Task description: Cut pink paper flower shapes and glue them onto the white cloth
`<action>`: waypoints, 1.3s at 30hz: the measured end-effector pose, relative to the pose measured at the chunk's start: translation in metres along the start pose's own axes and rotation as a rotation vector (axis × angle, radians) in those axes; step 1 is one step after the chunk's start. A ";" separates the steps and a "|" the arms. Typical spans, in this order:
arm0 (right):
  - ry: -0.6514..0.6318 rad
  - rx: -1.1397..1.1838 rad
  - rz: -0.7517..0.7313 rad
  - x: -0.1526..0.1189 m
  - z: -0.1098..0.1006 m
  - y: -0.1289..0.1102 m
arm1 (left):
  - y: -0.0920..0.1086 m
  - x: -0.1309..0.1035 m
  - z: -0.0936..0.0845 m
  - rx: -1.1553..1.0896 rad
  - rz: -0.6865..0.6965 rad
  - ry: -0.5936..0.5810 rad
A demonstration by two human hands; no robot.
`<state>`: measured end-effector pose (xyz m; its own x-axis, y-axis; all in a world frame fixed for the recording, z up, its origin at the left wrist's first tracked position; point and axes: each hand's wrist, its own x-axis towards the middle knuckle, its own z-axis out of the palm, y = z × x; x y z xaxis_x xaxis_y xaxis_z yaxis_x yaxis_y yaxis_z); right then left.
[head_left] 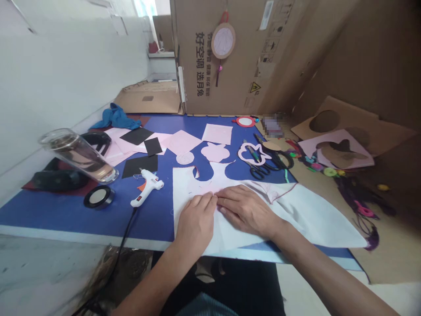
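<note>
- Two hands rested on white cloth (315, 215): left hand (196, 219) and right hand (245, 208), fingertips meeting.
- Fingers on each were pressed together; couldn't tell if either pinched cloth.
- Cloth lay along blue table's (66, 213) near edge.
- Glue gun (147, 188) lay left of cloth; pink cutout (215, 153) just beyond.

Illumination is moderate, brightest at the far-left opening (162, 6). The left wall (82, 52) is pale; the right cardboard (378, 57) darkens into shadow. Wide-angle distortion tilts the left glass (75, 153). Pixelation masks one patch (272, 126) at far right. Fine detail is soft.
</note>
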<state>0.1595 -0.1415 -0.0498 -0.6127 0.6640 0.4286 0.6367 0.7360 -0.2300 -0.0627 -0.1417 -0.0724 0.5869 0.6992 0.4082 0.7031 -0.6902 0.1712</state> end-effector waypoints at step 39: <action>0.082 -0.275 0.159 -0.012 0.008 0.015 | 0.000 -0.001 -0.002 0.042 0.013 -0.043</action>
<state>0.1725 -0.1372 -0.0653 -0.4629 0.7468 0.4774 0.8308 0.5534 -0.0601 -0.0638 -0.1430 -0.0713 0.6121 0.6983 0.3712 0.7109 -0.6914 0.1285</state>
